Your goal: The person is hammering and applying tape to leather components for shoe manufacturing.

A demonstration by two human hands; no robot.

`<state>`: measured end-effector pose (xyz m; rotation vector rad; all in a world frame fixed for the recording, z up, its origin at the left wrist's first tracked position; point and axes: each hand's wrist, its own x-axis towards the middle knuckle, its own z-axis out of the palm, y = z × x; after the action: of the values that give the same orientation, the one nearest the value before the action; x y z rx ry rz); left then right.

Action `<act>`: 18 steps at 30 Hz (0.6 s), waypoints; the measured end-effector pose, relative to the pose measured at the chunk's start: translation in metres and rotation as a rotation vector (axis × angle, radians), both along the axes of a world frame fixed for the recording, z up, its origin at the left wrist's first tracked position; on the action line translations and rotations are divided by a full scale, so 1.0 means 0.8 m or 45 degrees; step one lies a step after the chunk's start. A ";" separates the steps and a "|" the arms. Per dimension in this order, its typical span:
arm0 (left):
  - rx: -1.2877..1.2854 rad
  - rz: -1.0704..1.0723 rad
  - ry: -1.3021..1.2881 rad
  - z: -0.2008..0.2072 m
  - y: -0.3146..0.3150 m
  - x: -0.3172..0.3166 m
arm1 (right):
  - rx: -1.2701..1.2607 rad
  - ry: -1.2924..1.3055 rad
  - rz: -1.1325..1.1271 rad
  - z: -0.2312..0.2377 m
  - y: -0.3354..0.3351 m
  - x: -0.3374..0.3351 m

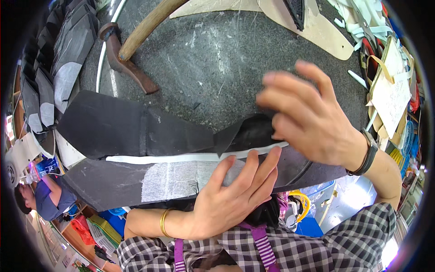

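Lying flat with its fingers apart, my left hand presses on a long black leather-like piece. Its fingertips rest at a narrow white strip that runs along the piece's far edge. A pale grey textured patch is on the piece left of that hand. Beyond the strip lies a black flap, its right part folded and raised. My right hand is over the flap's right end, fingers apart and blurred by motion, with nothing visible in them. Whether its thumb touches the flap, I cannot tell.
A hammer with a wooden handle lies on the dark worktop. Beige cut pieces lie at the far right. Black cut pieces are stacked at left. White scraps and cards crowd the right edge. Another person is at far left.
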<state>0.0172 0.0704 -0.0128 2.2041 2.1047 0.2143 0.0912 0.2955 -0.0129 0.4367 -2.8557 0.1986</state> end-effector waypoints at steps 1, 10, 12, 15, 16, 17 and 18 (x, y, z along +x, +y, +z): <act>-0.025 0.004 0.003 0.002 0.000 0.001 | -0.011 0.006 0.003 0.009 0.002 -0.002; -0.075 -0.044 0.008 0.005 0.010 -0.002 | -0.801 -0.696 -0.071 0.044 0.029 -0.014; -0.057 -0.042 0.021 0.007 0.020 0.001 | -0.745 -0.667 -0.175 0.042 0.029 -0.020; -0.012 0.029 0.102 0.010 0.040 0.015 | -0.649 -1.250 -0.336 0.064 0.037 -0.056; 0.005 0.098 0.179 0.014 0.042 0.020 | -0.758 -1.013 -0.207 0.055 0.034 -0.056; -0.003 0.116 0.188 0.017 0.043 0.024 | -0.759 -1.010 -0.184 0.060 0.030 -0.051; 0.004 0.159 0.190 0.020 0.043 0.028 | -0.524 -1.092 -0.254 0.075 0.019 -0.040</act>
<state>0.0397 0.1047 0.0029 2.1544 2.3239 0.0628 0.0592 0.3107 0.0474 -0.0524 -3.4787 1.1521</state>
